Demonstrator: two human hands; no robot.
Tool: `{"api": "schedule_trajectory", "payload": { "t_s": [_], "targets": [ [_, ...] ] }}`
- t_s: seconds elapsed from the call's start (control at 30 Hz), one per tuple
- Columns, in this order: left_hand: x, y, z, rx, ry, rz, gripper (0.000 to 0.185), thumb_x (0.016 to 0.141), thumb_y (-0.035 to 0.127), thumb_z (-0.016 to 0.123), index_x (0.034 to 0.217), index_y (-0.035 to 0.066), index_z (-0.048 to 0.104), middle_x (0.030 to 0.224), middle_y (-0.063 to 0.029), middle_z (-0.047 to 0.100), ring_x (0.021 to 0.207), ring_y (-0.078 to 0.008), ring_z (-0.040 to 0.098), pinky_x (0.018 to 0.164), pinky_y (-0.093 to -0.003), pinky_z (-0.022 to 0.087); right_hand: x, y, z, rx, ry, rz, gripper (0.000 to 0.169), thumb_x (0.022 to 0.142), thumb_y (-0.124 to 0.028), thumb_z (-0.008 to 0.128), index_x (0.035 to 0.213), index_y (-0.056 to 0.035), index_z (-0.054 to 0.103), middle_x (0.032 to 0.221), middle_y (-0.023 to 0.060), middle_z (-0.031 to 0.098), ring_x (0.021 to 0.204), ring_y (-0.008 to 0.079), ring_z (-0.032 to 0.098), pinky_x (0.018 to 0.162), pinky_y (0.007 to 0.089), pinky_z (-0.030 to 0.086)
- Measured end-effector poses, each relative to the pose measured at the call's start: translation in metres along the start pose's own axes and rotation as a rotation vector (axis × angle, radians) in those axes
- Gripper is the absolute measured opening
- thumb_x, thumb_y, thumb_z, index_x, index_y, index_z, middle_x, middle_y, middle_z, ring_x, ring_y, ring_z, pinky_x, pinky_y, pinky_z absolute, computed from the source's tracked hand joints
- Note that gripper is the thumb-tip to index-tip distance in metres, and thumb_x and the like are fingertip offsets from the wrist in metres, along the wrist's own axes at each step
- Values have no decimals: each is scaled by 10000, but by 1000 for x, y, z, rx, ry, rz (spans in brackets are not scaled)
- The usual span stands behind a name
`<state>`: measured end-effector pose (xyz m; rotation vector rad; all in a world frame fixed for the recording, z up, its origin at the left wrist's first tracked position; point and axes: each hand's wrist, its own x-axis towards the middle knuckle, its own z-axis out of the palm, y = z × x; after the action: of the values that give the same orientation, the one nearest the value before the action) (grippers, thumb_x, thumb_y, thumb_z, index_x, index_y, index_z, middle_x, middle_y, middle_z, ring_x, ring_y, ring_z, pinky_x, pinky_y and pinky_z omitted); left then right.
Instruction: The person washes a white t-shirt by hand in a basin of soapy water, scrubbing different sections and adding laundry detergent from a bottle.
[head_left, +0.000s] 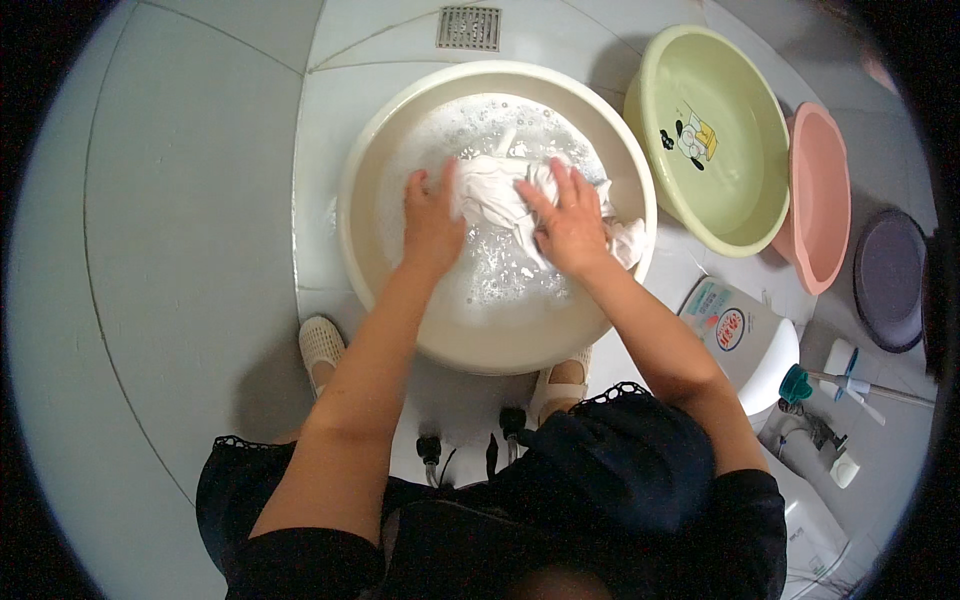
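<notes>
A wet white cloth garment (491, 187) lies bunched in sudsy water inside a large cream plastic basin (517, 349). One part of it rests up against the basin's right wall. At the cloth's left end is my left hand (435, 225), slightly blurred, with fingers apart and the index finger beside the fabric. My right hand (574, 225) lies over the right part of the cloth, its fingers spread on the folds. Foam and bubbles (495, 281) float around the cloth. What is under the water and beneath my right palm is hidden.
To the right, a light green basin (720, 202) holds water, with a pink basin (821, 202) behind it. A white detergent jug (750, 345) with a green cap lies near my right forearm. A metal floor drain (469, 28) is beyond the basin. My slippers (322, 345) flank its near side.
</notes>
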<state>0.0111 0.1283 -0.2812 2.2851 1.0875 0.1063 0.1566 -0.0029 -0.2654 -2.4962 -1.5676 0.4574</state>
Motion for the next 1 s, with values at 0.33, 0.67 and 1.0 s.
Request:
{"api": "schedule_trajectory", "payload": {
  "t_s": [0.33, 0.67, 1.0],
  "targets": [
    [3, -23, 37, 76, -411, 10, 348, 782, 181, 494, 1125, 139, 531, 1048, -124, 557, 982, -334, 520, 849, -404, 397, 32, 12, 3, 27, -439, -84, 636, 678, -239, 644, 1258, -230, 381, 1215, 164, 405, 1089, 341, 421, 933, 438, 324],
    [30, 81, -126, -1126, -120, 269, 179, 795, 202, 469, 804, 34, 531, 771, -60, 530, 647, -142, 494, 557, -274, 419, 32, 10, -39, 301, -312, -56, 584, 507, -220, 770, 1031, -83, 552, 1079, 139, 492, 1009, 324, 470, 887, 365, 380],
    [16, 62, -59, -1956, -120, -487, 376, 842, 329, 391, 1079, 51, 480, 1067, -138, 506, 1005, -293, 491, 853, -444, 410, 11, -12, -82, 1478, 309, 12, 467, 689, 14, 484, 1144, -57, 406, 1110, 89, 500, 1012, 156, 487, 873, 301, 388]
  ]
}}
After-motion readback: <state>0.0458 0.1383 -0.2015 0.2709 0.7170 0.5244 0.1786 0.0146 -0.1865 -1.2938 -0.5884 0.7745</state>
